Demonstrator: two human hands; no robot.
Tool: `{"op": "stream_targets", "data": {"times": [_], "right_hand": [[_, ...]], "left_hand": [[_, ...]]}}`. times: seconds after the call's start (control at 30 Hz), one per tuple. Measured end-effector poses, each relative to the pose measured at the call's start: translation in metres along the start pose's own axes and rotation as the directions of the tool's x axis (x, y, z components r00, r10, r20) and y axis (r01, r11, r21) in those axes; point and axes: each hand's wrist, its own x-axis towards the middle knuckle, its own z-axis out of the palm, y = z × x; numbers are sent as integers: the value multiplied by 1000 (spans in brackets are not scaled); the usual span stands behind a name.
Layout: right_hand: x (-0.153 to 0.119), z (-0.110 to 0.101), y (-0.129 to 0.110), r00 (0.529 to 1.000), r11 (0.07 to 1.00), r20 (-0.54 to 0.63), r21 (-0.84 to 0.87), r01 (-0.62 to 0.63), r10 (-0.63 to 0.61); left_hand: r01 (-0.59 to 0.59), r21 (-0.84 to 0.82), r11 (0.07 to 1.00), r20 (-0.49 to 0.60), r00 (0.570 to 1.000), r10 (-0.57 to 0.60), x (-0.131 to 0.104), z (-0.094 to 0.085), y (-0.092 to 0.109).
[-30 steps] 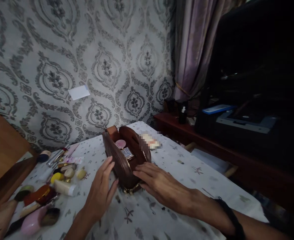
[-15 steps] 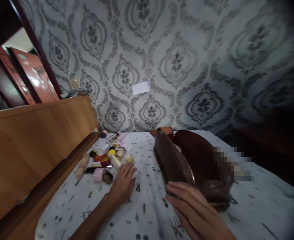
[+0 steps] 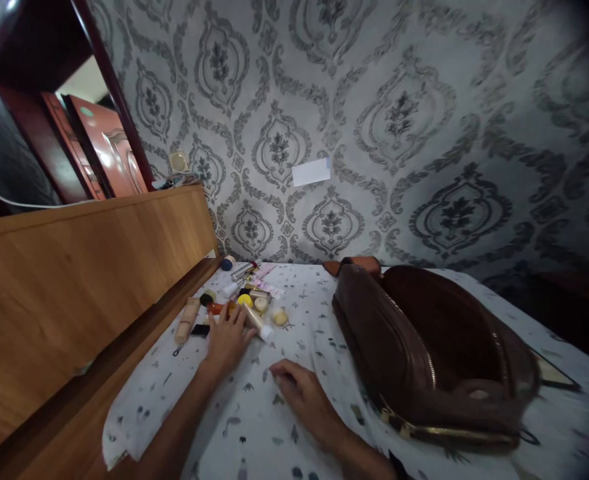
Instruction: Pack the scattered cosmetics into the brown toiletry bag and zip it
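Observation:
My left hand [image 3: 228, 339] lies over a cluster of cosmetics, palm down with its fingers spread. Its fingertips are close to an amber-red jar [image 3: 215, 309]; what is under the palm is hidden. Next to the thumb lies a pale tube with a white cap [image 3: 257, 322]. Around it I see a yellow lid [image 3: 245, 300], a small round cream-coloured item [image 3: 280, 317] and a beige tube [image 3: 187, 320]. My right hand [image 3: 307, 400] hovers or rests over the patterned sheet, fingers curled in, with nothing visible in them. To its right stands a brown zippered bag [image 3: 384, 333], gaping wide.
A wooden headboard [image 3: 99, 247] borders the left side of the sheet [image 3: 294, 300]. Behind is a wallpapered wall with a white rectangle [image 3: 311, 172]. Slim tubes [image 3: 244, 270] lie further back. A flat dark-edged item [image 3: 554, 370] sticks out beyond the bag.
My right hand has left the bag's side and moved left, its fingers now curled. My left hand has shifted left onto the cosmetics, covering the pink jar's place. The view has turned.

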Motion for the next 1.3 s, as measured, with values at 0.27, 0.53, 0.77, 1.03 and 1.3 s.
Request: {"op": "stream_targets", "data": {"times": [0.27,0.53,0.77,1.03,1.3], "right_hand": [[-4,0,4,1000,1000,22,7,14,-15],[-5,-2,-1,998,998,21,-30,53,-52],[-4,-3,0,998,998,20,-26,65,-65],[-3,0,15,990,989,-4,-46,143,-143],[-4,0,18,992,990,14,-55,129,-129]], "left_hand": [[209,-259,943,122,976,-182,15,7,-56],[318,-516,795,147,948,-283,32,30,-112],[280,-692,666,105,951,-291,22,31,-115],[263,-692,672,49,946,-320,22,27,-108],[313,-664,680,48,924,-378,16,23,-109]]}}
